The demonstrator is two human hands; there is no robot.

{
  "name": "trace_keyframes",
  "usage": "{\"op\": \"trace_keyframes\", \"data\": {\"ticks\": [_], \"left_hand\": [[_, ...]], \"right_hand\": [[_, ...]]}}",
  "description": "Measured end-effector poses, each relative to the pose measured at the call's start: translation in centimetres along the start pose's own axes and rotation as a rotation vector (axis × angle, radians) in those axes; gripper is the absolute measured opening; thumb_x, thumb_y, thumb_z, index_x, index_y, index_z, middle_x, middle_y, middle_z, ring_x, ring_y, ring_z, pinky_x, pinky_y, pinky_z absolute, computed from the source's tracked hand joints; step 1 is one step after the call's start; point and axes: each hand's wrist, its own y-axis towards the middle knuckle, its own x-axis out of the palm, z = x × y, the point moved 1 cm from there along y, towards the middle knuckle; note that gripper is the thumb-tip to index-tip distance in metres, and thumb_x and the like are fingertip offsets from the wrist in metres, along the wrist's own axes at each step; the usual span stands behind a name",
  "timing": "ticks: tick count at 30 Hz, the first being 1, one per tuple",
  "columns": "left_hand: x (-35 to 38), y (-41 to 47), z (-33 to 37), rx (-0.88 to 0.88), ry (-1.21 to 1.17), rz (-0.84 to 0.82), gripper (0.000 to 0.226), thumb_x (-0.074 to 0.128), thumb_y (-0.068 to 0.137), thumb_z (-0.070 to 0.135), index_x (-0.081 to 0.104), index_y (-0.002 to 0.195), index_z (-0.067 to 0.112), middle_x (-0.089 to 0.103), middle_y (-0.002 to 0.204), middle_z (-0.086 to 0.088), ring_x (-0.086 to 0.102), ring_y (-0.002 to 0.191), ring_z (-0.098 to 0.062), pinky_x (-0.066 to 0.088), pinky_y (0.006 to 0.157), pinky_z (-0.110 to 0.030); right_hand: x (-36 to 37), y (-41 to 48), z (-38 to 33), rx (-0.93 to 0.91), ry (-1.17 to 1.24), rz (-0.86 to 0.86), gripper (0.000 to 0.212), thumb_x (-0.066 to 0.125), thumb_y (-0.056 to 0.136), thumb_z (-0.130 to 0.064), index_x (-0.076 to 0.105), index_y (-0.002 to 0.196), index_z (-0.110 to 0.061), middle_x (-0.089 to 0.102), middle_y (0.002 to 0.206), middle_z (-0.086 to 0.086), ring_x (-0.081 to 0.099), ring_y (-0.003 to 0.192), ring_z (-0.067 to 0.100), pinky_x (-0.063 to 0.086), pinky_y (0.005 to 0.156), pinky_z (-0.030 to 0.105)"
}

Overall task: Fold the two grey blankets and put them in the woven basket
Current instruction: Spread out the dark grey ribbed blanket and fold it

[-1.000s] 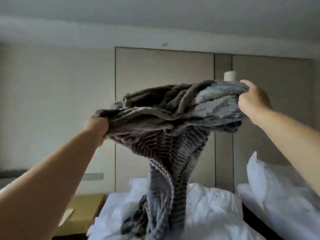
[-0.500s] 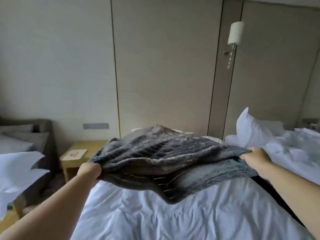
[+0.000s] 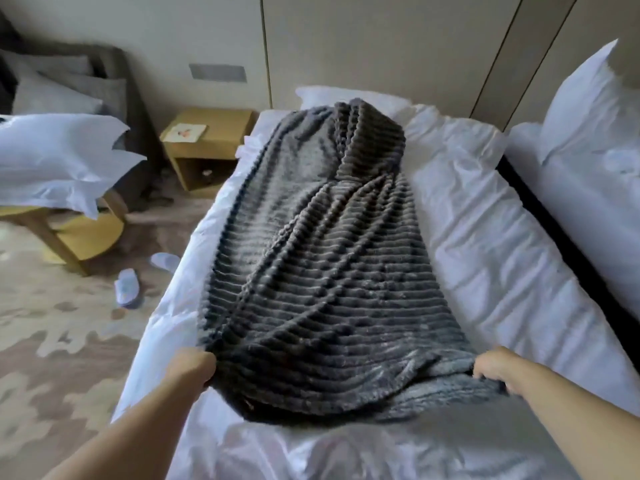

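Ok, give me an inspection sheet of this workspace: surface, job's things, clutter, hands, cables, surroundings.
Surface: bed, wrinkled white sheet.
Job's things: grey blanket lies lengthwise on the bed, rumpled; second blanket and woven basket not seen.
Clutter: slippers on the carpet; card on the nightstand.
Hands: left hand and right hand each grip a near corner of the grey blanket.
Cables: nothing seen.
Surroundings: white pillows on a wooden stand at left; second bed at right; grey armchair in the far corner.
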Motion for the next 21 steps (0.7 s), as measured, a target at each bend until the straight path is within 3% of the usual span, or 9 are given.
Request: {"op": "trace_keyframes", "data": {"ticks": [2, 4, 6, 8, 9, 11, 14, 17, 21], "left_hand": [[0.3, -2.1, 0.2, 0.041, 0.002, 0.011, 0.01, 0.058, 0.078, 0.004, 0.06, 0.071, -0.002, 0.053, 0.056, -0.014, 0.051, 0.043, -0.025, 0.042, 0.039, -0.022], [0.4, -3.8, 1.4, 0.123, -0.038, 0.042, 0.017, 0.064, 0.083, 0.019, 0.063, 0.079, 0.002, 0.054, 0.06, -0.011, 0.052, 0.047, -0.025, 0.041, 0.034, -0.02], [-0.2, -5.3, 2.8, 0.217, -0.077, 0.095, 0.027, 0.062, 0.087, 0.03, 0.066, 0.09, 0.004, 0.061, 0.074, -0.014, 0.062, 0.065, -0.031, 0.054, 0.051, -0.031], [-1.2, -6.6, 3.8, 0.3, -0.075, 0.148, 0.032, 0.055, 0.089, 0.034, 0.065, 0.091, 0.004, 0.065, 0.082, -0.019, 0.066, 0.08, -0.036, 0.058, 0.073, -0.044], [-1.7, -7.2, 3.8, 0.331, -0.063, 0.17, 0.031, 0.052, 0.09, 0.034, 0.063, 0.089, 0.005, 0.065, 0.08, -0.019, 0.066, 0.079, -0.037, 0.058, 0.075, -0.046], [-2.6, -8.3, 2.6, 0.374, -0.019, 0.196, 0.028, 0.046, 0.093, 0.031, 0.059, 0.088, 0.006, 0.062, 0.076, -0.018, 0.065, 0.071, -0.036, 0.058, 0.069, -0.047], [-3.7, -9.8, -1.6, 0.315, 0.026, 0.139, 0.024, 0.041, 0.096, 0.023, 0.054, 0.083, 0.008, 0.055, 0.067, -0.015, 0.061, 0.057, -0.03, 0.059, 0.061, -0.05], [-4.8, -10.6, -7.1, 0.253, 0.182, 0.079, 0.027, 0.039, 0.095, 0.017, 0.051, 0.074, 0.004, 0.054, 0.063, -0.019, 0.064, 0.061, -0.036, 0.056, 0.059, -0.047], [-5.8, -12.1, -15.4, 0.226, 0.423, 0.023, 0.017, 0.042, 0.092, 0.007, 0.056, 0.095, -0.001, 0.057, 0.079, -0.017, 0.058, 0.068, -0.031, 0.045, 0.051, -0.03]], "right_hand": [[-0.8, 0.1, 0.1, -0.014, 0.046, 0.004, 0.032, 0.054, 0.094, -0.002, 0.052, 0.123, 0.01, 0.053, 0.128, 0.02, 0.05, 0.121, 0.034, 0.037, 0.075, 0.027], [-2.5, -0.4, -0.5, -0.116, 0.128, 0.127, 0.037, 0.051, 0.095, -0.006, 0.051, 0.13, 0.004, 0.059, 0.118, 0.02, 0.057, 0.108, 0.035, 0.036, 0.069, 0.028], [-4.4, -2.0, -1.0, -0.285, 0.251, 0.304, 0.045, 0.045, 0.095, -0.008, 0.046, 0.14, -0.014, 0.059, 0.121, 0.016, 0.059, 0.083, 0.032, 0.04, 0.059, 0.028], [-5.5, -4.0, -1.0, -0.45, 0.322, 0.419, 0.05, 0.041, 0.095, -0.008, 0.047, 0.139, -0.03, 0.062, 0.097, 0.006, 0.049, 0.055, 0.025, 0.036, 0.041, 0.023], [-5.6, -4.8, -0.8, -0.504, 0.296, 0.429, 0.051, 0.04, 0.094, -0.006, 0.05, 0.136, -0.033, 0.062, 0.088, 0.005, 0.044, 0.046, 0.022, 0.032, 0.036, 0.021], [-4.6, -6.1, 0.6, -0.522, 0.224, 0.415, 0.048, 0.041, 0.093, -0.005, 0.056, 0.133, -0.029, 0.065, 0.099, 0.012, 0.041, 0.04, 0.019, 0.03, 0.035, 0.019], [-1.1, -7.0, 5.3, -0.43, 0.105, 0.374, 0.04, 0.043, 0.091, -0.005, 0.062, 0.124, -0.017, 0.065, 0.112, 0.015, 0.047, 0.049, 0.018, 0.032, 0.042, 0.021], [3.2, -8.2, 11.1, -0.317, -0.028, 0.312, 0.043, 0.041, 0.091, -0.003, 0.061, 0.126, -0.017, 0.059, 0.129, 0.016, 0.056, 0.068, 0.025, 0.035, 0.047, 0.023], [8.3, -9.9, 17.5, -0.226, -0.403, 0.134, 0.038, 0.035, 0.097, -0.003, 0.06, 0.125, -0.01, 0.053, 0.137, 0.012, 0.059, 0.105, 0.027, 0.045, 0.069, 0.026]]}}
